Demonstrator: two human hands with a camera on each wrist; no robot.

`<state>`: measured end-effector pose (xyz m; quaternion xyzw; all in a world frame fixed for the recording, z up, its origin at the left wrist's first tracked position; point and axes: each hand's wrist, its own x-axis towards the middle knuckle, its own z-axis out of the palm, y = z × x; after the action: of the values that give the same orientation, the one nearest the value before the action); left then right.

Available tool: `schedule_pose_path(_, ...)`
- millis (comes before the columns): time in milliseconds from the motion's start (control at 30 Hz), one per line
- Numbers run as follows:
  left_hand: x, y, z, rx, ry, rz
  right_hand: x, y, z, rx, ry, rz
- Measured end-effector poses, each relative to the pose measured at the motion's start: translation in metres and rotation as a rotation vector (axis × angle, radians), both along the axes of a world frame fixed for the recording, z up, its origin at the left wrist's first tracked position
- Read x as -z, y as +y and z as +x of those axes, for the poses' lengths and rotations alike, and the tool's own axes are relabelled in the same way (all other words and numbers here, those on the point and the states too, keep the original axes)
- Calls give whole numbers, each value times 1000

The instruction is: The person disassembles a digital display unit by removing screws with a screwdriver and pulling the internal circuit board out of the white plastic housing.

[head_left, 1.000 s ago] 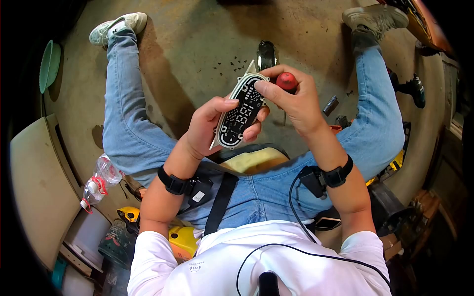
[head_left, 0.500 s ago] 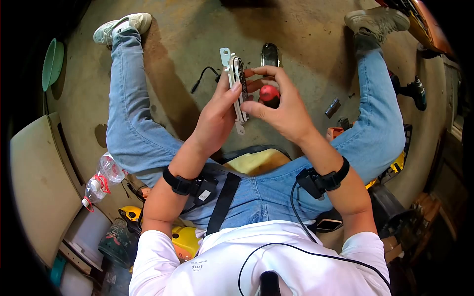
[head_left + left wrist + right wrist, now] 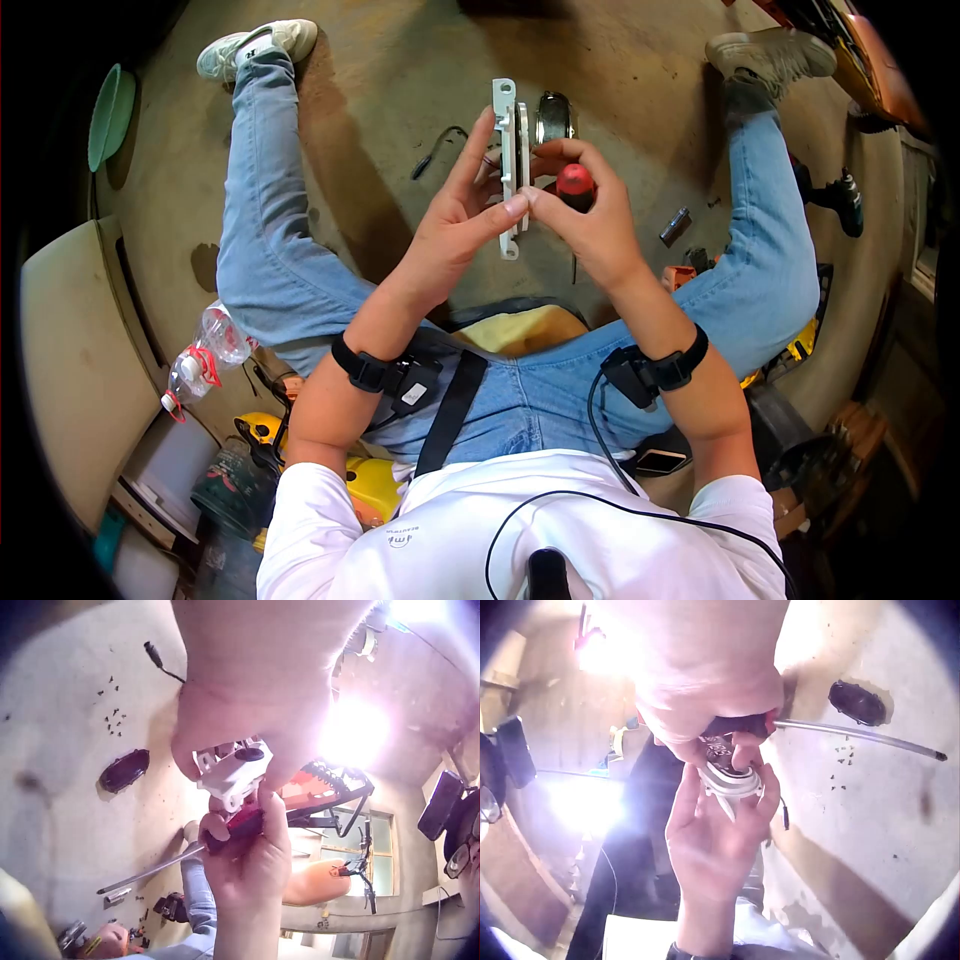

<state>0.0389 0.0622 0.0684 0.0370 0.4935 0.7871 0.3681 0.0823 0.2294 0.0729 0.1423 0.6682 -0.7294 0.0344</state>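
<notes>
A digital display panel (image 3: 718, 754) in a white plastic housing (image 3: 506, 165) stands on edge between the two hands, its lit-looking digits facing the right palm in the right wrist view. My left hand (image 3: 447, 232) grips the housing from the left, index finger stretched up along its back and thumb at the near edge. My right hand (image 3: 598, 225) keeps a screwdriver (image 3: 575, 182) with a red and black handle tucked in its curled fingers. Its thumb meets the panel's edge beside the left thumb. The screwdriver's long shaft (image 3: 154, 868) points away from the panel.
On the floor beyond lie a dark oval cover (image 3: 553, 118), a black cable with a plug (image 3: 430, 155) and several small screws (image 3: 844, 757). A metal cylinder (image 3: 675, 226) lies near the right knee, a cordless drill (image 3: 843, 200) farther right. Plastic bottles (image 3: 210, 350) stand at left.
The panel has turned from face-up to edge-on, its face now toward the right hand. The left index finger has straightened along its back. The screwdriver has stayed in the right hand.
</notes>
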Motion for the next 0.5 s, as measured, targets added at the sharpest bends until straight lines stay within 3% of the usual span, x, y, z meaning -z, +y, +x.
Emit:
schedule_pose_path(267, -4, 2, -1, -81, -2, 4, -3, -1, -1, 74, -57, -116)
schedule_pose_path(500, 0, 2, 0, -134, -77, 55, -4, -2, 0, 76, -28, -28)
